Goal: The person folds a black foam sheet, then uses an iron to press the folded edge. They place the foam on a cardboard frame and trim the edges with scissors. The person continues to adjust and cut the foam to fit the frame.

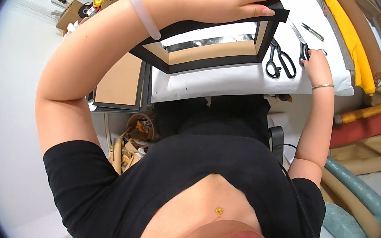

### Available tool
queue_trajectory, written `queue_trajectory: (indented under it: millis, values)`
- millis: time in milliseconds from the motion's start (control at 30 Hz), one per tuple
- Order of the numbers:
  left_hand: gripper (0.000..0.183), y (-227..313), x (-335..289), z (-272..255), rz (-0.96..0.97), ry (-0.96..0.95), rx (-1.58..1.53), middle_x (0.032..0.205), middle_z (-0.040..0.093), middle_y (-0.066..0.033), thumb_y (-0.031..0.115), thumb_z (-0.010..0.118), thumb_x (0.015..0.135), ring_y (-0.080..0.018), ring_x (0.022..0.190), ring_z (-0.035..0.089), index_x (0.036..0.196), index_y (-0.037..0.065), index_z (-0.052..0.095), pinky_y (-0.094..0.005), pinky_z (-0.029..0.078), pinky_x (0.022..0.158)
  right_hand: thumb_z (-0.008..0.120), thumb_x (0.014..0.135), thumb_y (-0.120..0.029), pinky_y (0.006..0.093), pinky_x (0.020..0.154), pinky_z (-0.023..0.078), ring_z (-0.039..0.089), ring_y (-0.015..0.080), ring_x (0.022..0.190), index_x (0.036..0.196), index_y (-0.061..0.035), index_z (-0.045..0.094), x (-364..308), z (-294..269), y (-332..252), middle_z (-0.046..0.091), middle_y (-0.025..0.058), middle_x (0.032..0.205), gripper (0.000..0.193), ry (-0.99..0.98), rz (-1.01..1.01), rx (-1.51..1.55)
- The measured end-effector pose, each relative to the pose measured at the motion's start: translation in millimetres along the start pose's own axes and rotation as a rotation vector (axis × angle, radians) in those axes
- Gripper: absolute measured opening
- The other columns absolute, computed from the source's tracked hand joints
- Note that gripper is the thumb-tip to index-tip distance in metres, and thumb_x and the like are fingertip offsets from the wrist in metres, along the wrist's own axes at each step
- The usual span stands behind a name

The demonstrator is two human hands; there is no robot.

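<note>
A box-shaped black frame (211,63) with tan inner sides and a large opening stands tilted on the white-covered table. My left hand (243,2) lies across its upper edge, fingers stretched out and thumb against the black rim. At the right of the table, my right hand (317,68) has its fingers closed around the black handle of a pair of scissors (297,33), whose silver blade points away to the left. Another pair of black-handled scissors (280,63) lies between the frame and my right hand, its blades hidden by the frame.
A slim dark tool (312,31) lies beyond my right hand. Tan panels with black borders (119,81) are stacked at the left. Yellow material (352,43) runs along the table's right side. Rolls of material (358,187) lie on the right, and a bin (141,126) stands below the table.
</note>
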State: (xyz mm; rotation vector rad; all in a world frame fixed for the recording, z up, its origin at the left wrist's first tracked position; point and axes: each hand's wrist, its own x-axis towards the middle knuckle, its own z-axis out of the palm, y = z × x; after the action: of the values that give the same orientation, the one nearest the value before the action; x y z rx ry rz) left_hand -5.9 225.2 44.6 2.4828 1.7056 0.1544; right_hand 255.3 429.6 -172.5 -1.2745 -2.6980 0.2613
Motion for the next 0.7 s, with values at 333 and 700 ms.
queue_trajectory:
  millis: [333,700]
  values:
    - [0.059,-23,10,-8,-0.063,-0.012,-0.145,0.168,0.021,-0.025,0.041,0.036,0.112,-0.0395,0.156,0.019,0.161,0.009,0.033,-0.0427,0.014,0.128,0.072,0.093,-0.026,0.0274,0.081,0.059,0.073,0.0135,0.089,0.113,0.0041,0.072,8,-23,43,0.075,0.0122,0.101,0.036,-0.425,0.212,0.756]
    - [0.057,-47,19,-26,-0.18,-0.08,-0.244,0.17,0.021,-0.0193,0.038,0.033,0.113,-0.0327,0.159,0.015,0.163,0.011,0.031,-0.0405,0.01,0.129,0.09,0.08,-0.028,0.0259,0.067,0.053,0.064,0.0116,0.072,0.112,-0.0034,0.06,-136,-10,-24,0.066,0.0019,0.082,0.051,-0.315,-0.231,1.648]
